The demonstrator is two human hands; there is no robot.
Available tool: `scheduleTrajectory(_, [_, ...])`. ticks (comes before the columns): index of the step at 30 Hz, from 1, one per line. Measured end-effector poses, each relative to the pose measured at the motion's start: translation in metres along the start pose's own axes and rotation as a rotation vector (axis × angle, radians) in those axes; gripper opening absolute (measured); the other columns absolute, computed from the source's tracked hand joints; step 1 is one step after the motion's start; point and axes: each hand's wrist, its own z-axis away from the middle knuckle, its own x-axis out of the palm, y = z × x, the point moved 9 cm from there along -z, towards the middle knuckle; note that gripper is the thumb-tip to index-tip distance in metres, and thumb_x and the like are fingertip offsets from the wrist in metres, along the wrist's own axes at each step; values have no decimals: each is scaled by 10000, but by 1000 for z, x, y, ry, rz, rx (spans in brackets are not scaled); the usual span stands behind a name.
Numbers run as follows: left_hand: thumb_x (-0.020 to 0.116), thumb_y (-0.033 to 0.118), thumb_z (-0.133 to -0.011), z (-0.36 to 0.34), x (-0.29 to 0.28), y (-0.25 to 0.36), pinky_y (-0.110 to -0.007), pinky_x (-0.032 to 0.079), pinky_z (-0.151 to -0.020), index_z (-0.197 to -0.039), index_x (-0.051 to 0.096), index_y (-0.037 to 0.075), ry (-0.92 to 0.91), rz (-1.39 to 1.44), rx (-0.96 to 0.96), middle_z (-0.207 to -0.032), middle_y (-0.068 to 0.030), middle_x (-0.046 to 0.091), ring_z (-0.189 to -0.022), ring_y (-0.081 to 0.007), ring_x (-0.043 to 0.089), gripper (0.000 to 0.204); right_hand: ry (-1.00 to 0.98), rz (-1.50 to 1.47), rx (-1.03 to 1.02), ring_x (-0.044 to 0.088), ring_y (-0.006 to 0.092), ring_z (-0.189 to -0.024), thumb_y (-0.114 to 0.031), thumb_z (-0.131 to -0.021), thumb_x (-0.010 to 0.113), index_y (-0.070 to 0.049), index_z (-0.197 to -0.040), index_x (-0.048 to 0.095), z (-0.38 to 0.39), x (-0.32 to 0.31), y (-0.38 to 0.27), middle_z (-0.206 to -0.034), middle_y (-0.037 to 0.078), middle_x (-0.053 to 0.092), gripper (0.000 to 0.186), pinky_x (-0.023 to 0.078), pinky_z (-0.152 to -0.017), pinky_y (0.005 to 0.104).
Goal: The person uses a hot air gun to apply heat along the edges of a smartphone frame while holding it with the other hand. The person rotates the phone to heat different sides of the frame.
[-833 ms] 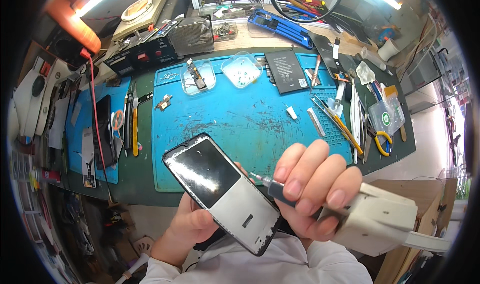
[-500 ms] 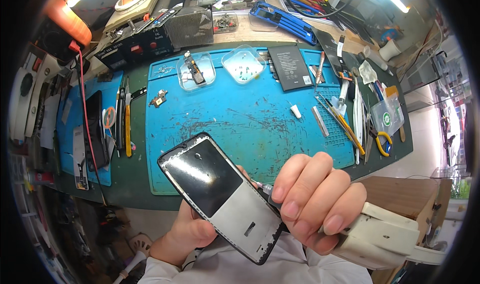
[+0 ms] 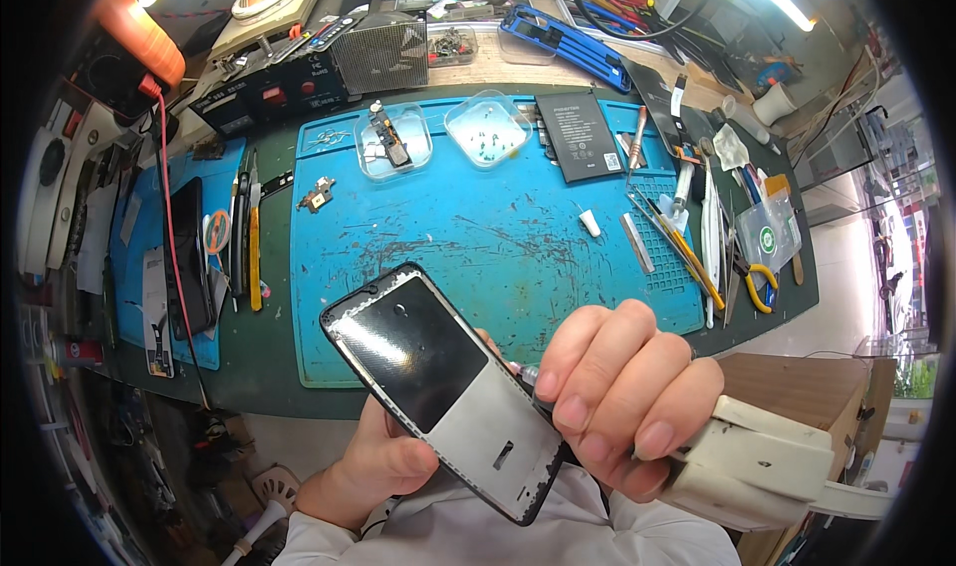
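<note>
My left hand (image 3: 383,466) is closed around a phone screen assembly (image 3: 468,387), thumb on its near edge and fingertips showing at the far edge. It is tilted above the front of the blue mat (image 3: 418,237), a black panel on its upper half and bare grey metal on its lower half. My right hand (image 3: 632,392) is closed on a small clear tube with a narrow tip (image 3: 529,374), mostly hidden in the fingers. That tip is at the assembly's right edge; I cannot tell whether it touches. A white cap (image 3: 590,224) lies on the mat.
Two clear trays (image 3: 390,143) of small parts and a black battery (image 3: 578,136) lie along the mat's back. Tweezers (image 3: 677,247) and yellow-handled cutters (image 3: 762,285) are at right. A dark phone (image 3: 192,257) lies at left. A cream armrest (image 3: 752,466) is beside my right hand.
The phone screen assembly has shifted slightly right. My right hand has moved a little left and up, bringing the tube closer in behind the assembly's edge. Both grips look the same.
</note>
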Motion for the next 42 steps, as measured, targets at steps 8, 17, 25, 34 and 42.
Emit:
scheduleTrajectory(8, [890,346,-766,1,0,-2,-436,441,-1098,-1468,376,32,-15,0,-13,-1376,-111,502,-1323,-251,517,925,5,12,-9,652,261,-903,-190,-948,728,-71,-1032,624,1,0,0,-908,96,693,179,554,-814,423])
scheduleTrajectory(17, [897,378,-752,1,-1,-2,-426,442,-1093,-1468,376,33,12,-26,-6,-1369,-108,508,-1311,-245,522,950,-15,22,10,655,262,-897,-189,-948,728,-70,-1033,623,0,1,-1,-905,97,694,180,554,-816,426])
scheduleTrajectory(25, [898,379,-749,1,-2,-3,-428,442,-1093,-1469,376,31,14,-23,-5,-1372,-110,506,-1316,-245,519,955,-18,8,1,653,262,-895,-179,-940,732,-66,-1026,628,0,1,-1,-902,99,695,177,555,-808,428])
scheduleTrajectory(34, [902,393,-744,1,-3,-3,-424,444,-1091,-1467,383,33,25,-34,-3,-1379,-100,503,-1314,-238,520,960,-30,8,29,649,260,-886,-184,-934,739,-62,-1017,632,-1,1,-1,-886,96,691,183,554,-801,427])
scheduleTrajectory(42, [897,395,-755,0,-1,-1,-424,445,-1089,-1461,386,27,13,-41,17,-1363,-100,513,-1309,-238,524,946,-133,65,-13,600,156,-887,-312,-998,673,-151,-1026,540,-2,4,4,-870,-10,617,211,532,-747,295])
